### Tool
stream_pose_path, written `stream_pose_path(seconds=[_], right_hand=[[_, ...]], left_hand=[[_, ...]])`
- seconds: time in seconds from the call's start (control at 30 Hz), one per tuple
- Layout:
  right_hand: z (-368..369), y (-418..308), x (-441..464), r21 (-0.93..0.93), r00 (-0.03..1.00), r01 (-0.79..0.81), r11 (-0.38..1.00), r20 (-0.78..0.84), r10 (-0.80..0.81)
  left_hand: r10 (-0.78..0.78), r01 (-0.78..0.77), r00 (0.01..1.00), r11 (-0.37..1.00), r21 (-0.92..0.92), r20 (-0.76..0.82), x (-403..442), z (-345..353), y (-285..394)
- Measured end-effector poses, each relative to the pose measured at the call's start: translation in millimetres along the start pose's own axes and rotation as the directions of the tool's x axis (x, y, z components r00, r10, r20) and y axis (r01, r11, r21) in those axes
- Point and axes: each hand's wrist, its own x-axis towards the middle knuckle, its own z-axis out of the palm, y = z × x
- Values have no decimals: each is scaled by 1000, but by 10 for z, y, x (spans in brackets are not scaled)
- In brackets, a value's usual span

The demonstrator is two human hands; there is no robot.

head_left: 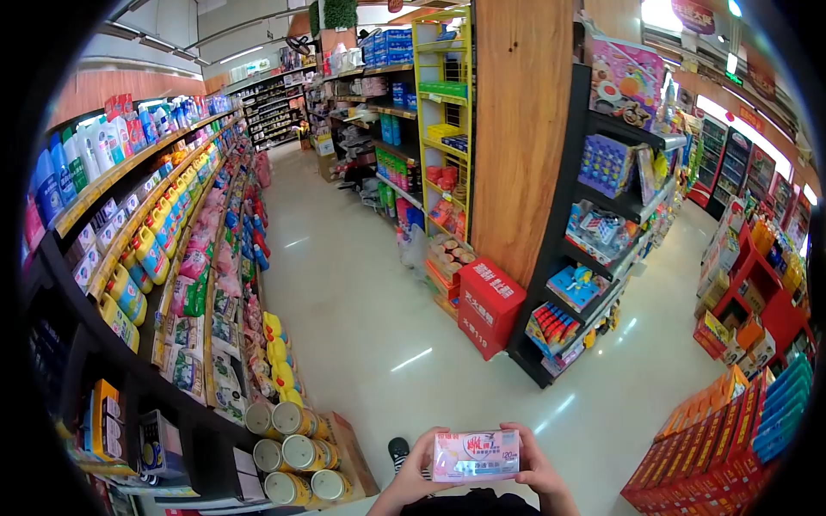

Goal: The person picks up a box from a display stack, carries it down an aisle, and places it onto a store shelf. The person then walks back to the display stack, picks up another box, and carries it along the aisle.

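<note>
A pink and white wrapped bar of soap (476, 456), with printed characters on its front, is held level before my body at the bottom of the head view. My left hand (419, 467) grips its left end, the thumb along the front edge. At the opposite end, my right hand (535, 469) closes round the bar in the same way. The backs of the fingers are partly hidden behind the wrapper. Below the hands, dark clothing shows, and one striped shoe (398, 449) stands on the floor.
Long shelves (155, 318) of bottles and bags run along the left. Several round tins (301, 451) stack low beside me. A red box (489, 305) sits by a wooden pillar (519, 129). Red cartons (697, 456) pile at right. A pale floor aisle (344, 284) runs ahead.
</note>
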Motion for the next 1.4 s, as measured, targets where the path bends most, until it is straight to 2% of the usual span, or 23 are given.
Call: stream_pose_path(seconds=[0.1,0.2,0.3,0.43,0.47,0.63,0.7,0.93,1.0,1.13,1.23,1.33,1.4], right_hand=[[123,-58,422,-36,1000,12,999,28,-11],[283,-138,932,-71,999,21,997,43,-18],[488,-123,1423,-20,998,57,998,22,-57],[655,88,2121,154,995,95,983,-15,-94],[694,135,2267,215,997,82,973,-26,-79],[901,327,2895,212,999,42,976,17,-47],[962,374,3111,220,999,20,975,33,-28],[1050,453,4002,211,977,-170,962,165,137],[1047,485,4290,211,963,-207,955,214,162],[955,495,4950,97,923,-225,970,341,180],[830,291,5464,52,898,-217,975,401,179],[651,115,5908,39,878,-221,975,443,181],[453,61,6221,-42,869,-159,986,468,160]], left_hand=[[14,-12,1000,995,-100,24,242,-344,77],[61,-56,995,996,-63,74,561,-793,233],[75,-75,992,997,-11,99,820,-1225,467],[76,-78,996,997,30,52,1092,-1773,567],[80,-81,996,996,33,34,1125,-1882,605],[60,-60,996,998,8,-66,1188,-2393,682],[7,-1,992,999,46,-122,1202,-2556,732],[4,21,942,997,70,-336,1371,-3050,740],[-27,-14,885,996,-86,-465,1448,-3148,703],[-8,-54,836,994,-98,-549,1777,-3412,701],[79,-121,804,992,-32,-589,2197,-3542,749],[118,-14,800,984,179,-588,2649,-3655,948],[110,27,807,974,223,-580,2969,-3758,1045]])
